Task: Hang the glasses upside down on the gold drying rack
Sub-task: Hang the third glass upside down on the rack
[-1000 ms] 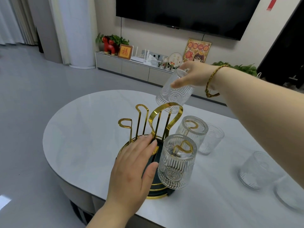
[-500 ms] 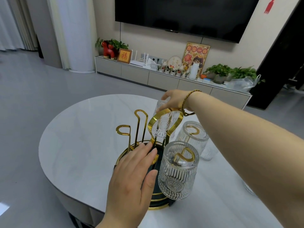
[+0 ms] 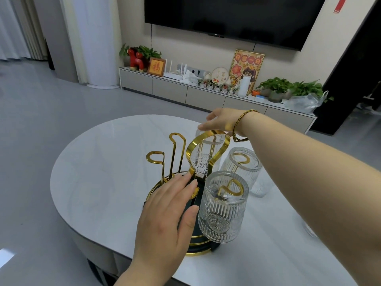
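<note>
Head view looking down at a pale oval worktop (image 3: 99,182) where the gold drying rack (image 3: 208,141) stands on a round dark base with gold rims. We rest our left hand (image 3: 165,219) flat on the near side of that base, fingers (image 3: 181,182) spread and loose, gripping nothing. Our right hand (image 3: 222,122), a gold bracelet (image 3: 239,120) at the wrist, reaches over the far side of the rack and its fingers grasp the upturned bottom of a ribbed clear glass (image 3: 204,162), which hangs upside down over a prong behind the rack's tall gold loop handle. We cannot tell whether this glass rests fully on its prong. Two more ribbed glasses are hung upside down on prongs: the nearest glass (image 3: 222,211) at the front right of the rack, and a second glass (image 3: 241,168) just behind it. Two gold prongs (image 3: 175,151) on the left side of the rack stand bare. Another clear glass (image 3: 260,188) sits on the worktop just beyond the hung pair, partly hidden by them
</note>
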